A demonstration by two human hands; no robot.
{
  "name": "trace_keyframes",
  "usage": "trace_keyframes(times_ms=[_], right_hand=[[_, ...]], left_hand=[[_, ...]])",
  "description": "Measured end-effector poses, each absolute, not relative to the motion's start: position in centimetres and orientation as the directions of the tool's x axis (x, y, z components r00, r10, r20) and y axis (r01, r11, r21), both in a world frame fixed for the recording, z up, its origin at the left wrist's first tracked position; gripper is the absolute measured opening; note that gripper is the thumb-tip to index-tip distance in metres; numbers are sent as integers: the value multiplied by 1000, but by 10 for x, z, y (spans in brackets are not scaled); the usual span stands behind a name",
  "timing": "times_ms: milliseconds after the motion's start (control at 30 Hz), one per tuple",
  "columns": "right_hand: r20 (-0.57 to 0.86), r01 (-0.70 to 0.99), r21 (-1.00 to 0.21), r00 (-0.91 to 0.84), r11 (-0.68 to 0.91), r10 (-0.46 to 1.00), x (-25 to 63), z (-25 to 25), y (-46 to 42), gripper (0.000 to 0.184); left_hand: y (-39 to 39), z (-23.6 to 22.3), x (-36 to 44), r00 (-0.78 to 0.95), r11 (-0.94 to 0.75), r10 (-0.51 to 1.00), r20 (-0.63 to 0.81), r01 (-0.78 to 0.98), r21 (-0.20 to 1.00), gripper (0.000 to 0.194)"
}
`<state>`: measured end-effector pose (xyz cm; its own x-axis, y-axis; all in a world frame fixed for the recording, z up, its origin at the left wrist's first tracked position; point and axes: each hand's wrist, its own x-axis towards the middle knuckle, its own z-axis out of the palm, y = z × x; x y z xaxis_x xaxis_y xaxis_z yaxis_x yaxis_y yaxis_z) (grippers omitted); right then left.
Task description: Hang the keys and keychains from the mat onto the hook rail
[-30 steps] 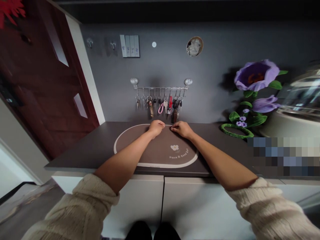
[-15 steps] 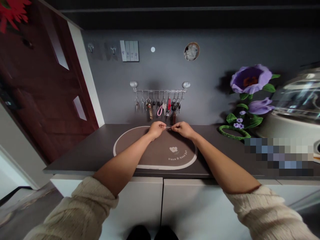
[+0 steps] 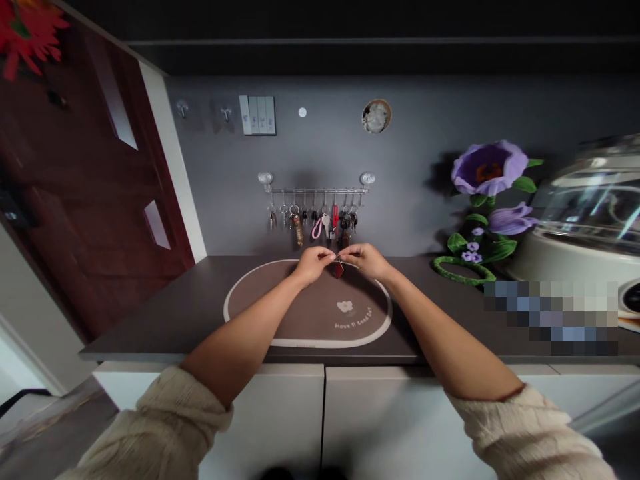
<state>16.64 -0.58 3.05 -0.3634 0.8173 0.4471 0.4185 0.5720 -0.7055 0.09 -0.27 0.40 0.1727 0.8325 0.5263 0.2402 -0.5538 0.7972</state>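
Between my pinched fingertips hangs a small keychain with a dark red fob (image 3: 339, 269). My left hand (image 3: 314, 264) closes thumb and finger at its upper left. From the other side my right hand (image 3: 369, 260) pinches it near the top. What joins the fob to my fingers is too small to make out fully. Both hands hover over the far part of a brown oval mat (image 3: 300, 323) with a pale border. Just behind them, several keys and key fobs hang from a clear hook rail (image 3: 316, 191) on the grey wall.
A purple artificial flower (image 3: 490, 170) and a white appliance with a clear lid (image 3: 585, 247) stand at the right of the dark counter (image 3: 165, 307). A blurred-out patch lies before the appliance. At the left is a dark red door (image 3: 95, 200). A dark shelf (image 3: 320, 60) hangs overhead.
My fingertips have come closer together, and the dark red fob now dangles below them. The view has shifted slightly, so the wall and rail sit lower.
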Motion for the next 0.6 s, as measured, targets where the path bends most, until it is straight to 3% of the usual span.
trace_keyframes(times_ms=[333, 600], right_hand=[[463, 152, -849, -249, 506, 851, 160, 33, -13, 26], [368, -44, -928, -261, 370, 892, 155, 25, -13, 27]], left_hand=[[-10, 12, 4, 158, -554, 831, 533, 153, 818, 24], [-9, 13, 6, 124, -486, 867, 483, -2, 874, 30]])
